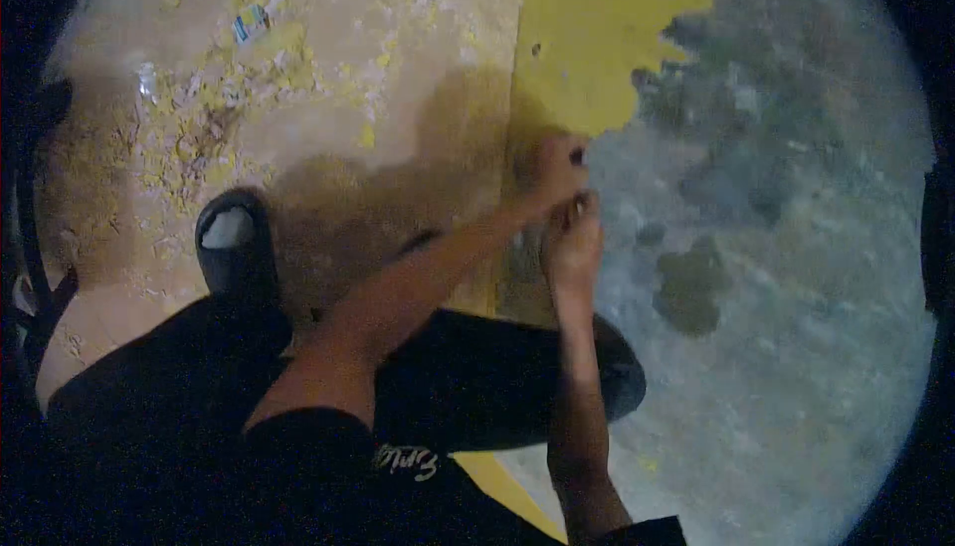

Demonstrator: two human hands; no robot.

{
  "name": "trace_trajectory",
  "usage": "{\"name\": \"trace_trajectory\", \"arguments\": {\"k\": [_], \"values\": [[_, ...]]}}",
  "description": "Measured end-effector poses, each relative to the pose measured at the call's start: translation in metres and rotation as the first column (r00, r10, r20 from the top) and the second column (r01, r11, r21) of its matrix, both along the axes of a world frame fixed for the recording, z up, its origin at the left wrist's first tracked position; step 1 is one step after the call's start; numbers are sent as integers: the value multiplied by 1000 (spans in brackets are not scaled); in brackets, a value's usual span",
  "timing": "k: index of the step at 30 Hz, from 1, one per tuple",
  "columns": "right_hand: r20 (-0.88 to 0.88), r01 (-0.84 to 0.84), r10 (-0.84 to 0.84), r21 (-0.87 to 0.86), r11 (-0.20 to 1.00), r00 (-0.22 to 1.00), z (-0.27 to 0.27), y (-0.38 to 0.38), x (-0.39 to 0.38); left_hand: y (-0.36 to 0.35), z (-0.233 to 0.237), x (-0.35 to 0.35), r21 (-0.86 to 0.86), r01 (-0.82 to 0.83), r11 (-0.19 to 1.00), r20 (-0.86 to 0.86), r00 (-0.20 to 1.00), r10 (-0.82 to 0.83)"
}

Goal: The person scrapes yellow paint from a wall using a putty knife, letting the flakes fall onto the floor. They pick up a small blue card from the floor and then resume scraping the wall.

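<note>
The yellow coating point(587, 39) ends in a ragged edge at 12 o'clock of the hands. Left hand point(557, 173) and right hand point(574, 248) meet there, fingers curled narrow; I cannot tell what they grip. Bare grey floor point(796, 268) lies open at 3 o'clock. Yellow flakes point(199, 118) and a black shoe point(234, 248) lie at 9 o'clock.

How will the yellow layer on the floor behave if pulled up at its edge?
The yellow layer probably breaks rather than peels whole: its edge is ragged, and small yellow flakes litter the floor. It seems thin and light, so loose pieces should lift easily. It may cling firmly where the left hand and right hand pick at it.
</note>
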State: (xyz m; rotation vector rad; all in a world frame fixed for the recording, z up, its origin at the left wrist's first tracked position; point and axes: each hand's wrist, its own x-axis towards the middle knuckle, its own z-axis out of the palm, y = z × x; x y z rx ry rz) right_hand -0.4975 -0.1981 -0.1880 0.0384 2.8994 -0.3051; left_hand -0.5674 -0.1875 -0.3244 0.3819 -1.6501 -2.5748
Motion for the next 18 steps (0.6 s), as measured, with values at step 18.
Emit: {"name": "trace_trajectory", "arguments": {"k": [18], "values": [[-5, 10, -9, 161, 987, 1000, 5, 2, 4, 2, 8, 10, -118, -41, 992, 81, 995, 51]]}}
